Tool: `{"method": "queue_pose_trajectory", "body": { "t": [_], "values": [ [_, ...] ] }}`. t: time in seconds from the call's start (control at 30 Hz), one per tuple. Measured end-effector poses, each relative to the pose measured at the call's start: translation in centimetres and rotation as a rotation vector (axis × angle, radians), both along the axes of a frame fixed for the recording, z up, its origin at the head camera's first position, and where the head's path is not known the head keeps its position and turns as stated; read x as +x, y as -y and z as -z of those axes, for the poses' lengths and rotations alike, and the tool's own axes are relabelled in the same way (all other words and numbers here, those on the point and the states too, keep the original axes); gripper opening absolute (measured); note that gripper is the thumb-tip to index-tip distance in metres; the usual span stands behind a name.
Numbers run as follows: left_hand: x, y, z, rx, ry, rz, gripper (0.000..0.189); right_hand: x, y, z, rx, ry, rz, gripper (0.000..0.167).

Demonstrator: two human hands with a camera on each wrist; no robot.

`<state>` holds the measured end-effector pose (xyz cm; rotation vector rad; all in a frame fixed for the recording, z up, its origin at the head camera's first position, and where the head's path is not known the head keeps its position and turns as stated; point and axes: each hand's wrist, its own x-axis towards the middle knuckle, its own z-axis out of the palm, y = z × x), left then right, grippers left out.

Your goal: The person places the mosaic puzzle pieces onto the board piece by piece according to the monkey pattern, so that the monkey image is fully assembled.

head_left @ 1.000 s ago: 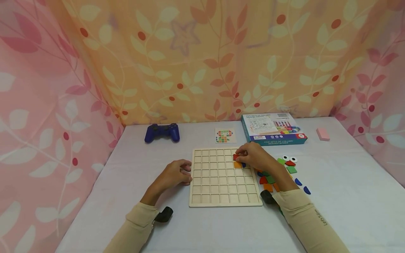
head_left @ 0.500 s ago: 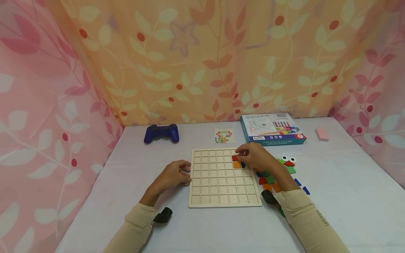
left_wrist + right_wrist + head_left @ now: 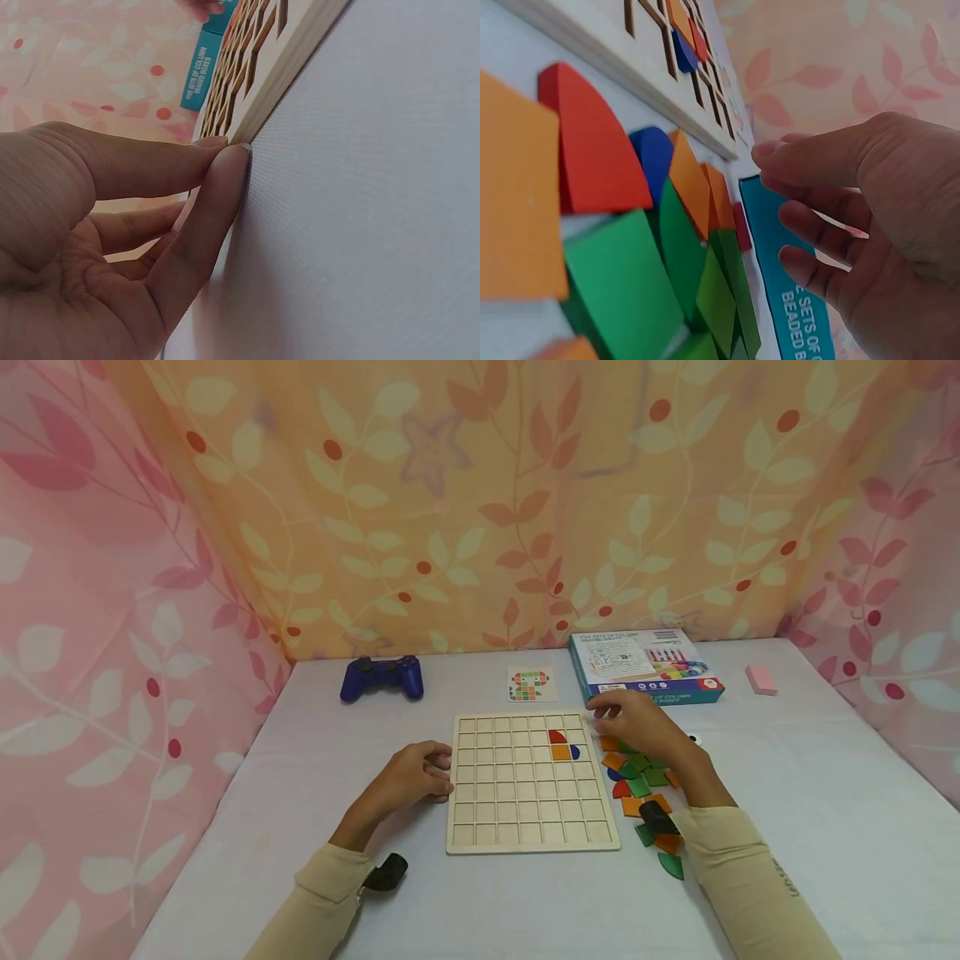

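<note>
In the head view a pale wooden grid board lies on the table. My left hand pinches its left edge; thumb and a finger meet at the rim in the left wrist view. A red quarter-circle, an orange square and a blue half-circle sit in cells at its upper right. Off the board's upper right corner, my right hand hovers with loosely bent fingers and nothing visible in them. Below it lies a heap of coloured pieces, including a green one.
Behind the board stand a printed pattern card and a flat teal-sided box. A blue game controller lies at the back left, a pink block at the back right. A green piece lies near the right forearm.
My right hand has left the red quarter-circle on the board and moved right, over the loose pieces. The left hand stays at the board's edge.
</note>
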<state>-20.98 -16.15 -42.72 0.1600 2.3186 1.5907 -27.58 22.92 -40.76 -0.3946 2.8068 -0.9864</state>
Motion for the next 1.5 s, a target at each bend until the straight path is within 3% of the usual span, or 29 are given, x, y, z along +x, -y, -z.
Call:
{"method": "queue_pose_trajectory", "body": {
  "t": [0.23, 0.5, 1.5],
  "values": [
    [-0.1, 0.0, -0.1, 0.000, 0.009, -0.009, 0.059, -0.2, -1.8, 0.3, 0.022, 0.044, 0.061, 0.039],
    [0.0, 0.0, -0.2, -0.001, 0.011, -0.009, 0.059, -0.5, -2.8, 0.9, 0.022, 0.053, 0.055, 0.040],
    [0.0, -0.2, -0.1, -0.020, 0.007, -0.030, 0.058, -0.8, -2.7, 1.5, 0.039, 0.077, 0.088, 0.040]
  ]
}}
